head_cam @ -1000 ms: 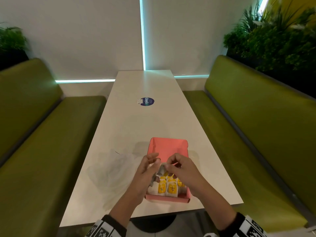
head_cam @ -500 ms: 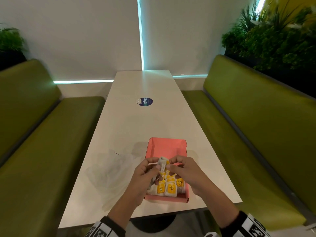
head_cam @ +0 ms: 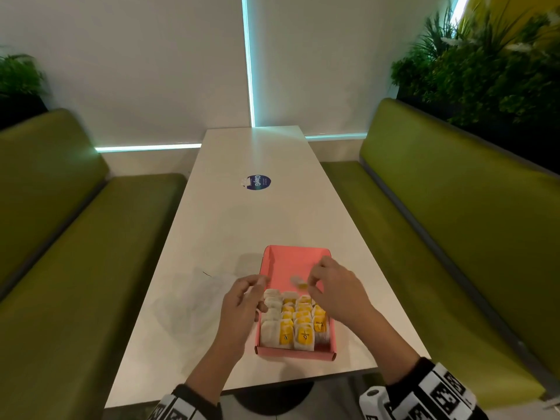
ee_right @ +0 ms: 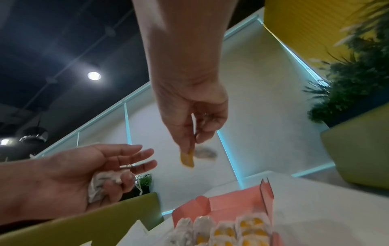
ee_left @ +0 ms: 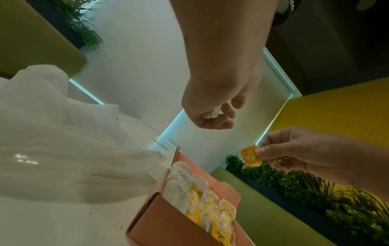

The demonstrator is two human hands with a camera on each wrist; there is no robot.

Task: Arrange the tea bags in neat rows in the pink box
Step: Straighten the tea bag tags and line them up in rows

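The pink box (head_cam: 274,262) lies open on the white table (head_cam: 242,225), near its front edge. Tea bags with yellow tags (head_cam: 295,322) fill its near half in rows; the far half is bare. Over the box my right hand (head_cam: 312,284) pinches a yellow tag (head_cam: 302,285), with a blurred whitish bag (ee_right: 205,153) beside it. The tag (ee_left: 250,154) also shows in the left wrist view. At the box's left wall my left hand (head_cam: 256,294) grips a crumpled white tea bag or wrapper (ee_right: 103,181) with its last fingers, the other fingers straight. A thin string (ee_left: 210,135) hangs below it.
A crumpled clear plastic bag (head_cam: 194,301) lies on the table left of the box. A round blue sticker (head_cam: 257,182) sits mid-table. Green benches (head_cam: 75,268) run along both sides, with plants (head_cam: 485,65) behind the right one.
The hands were joined over the box on one tea bag. They have pulled apart: the right went right and farther with the yellow tag, the left went left with the crumpled white piece.
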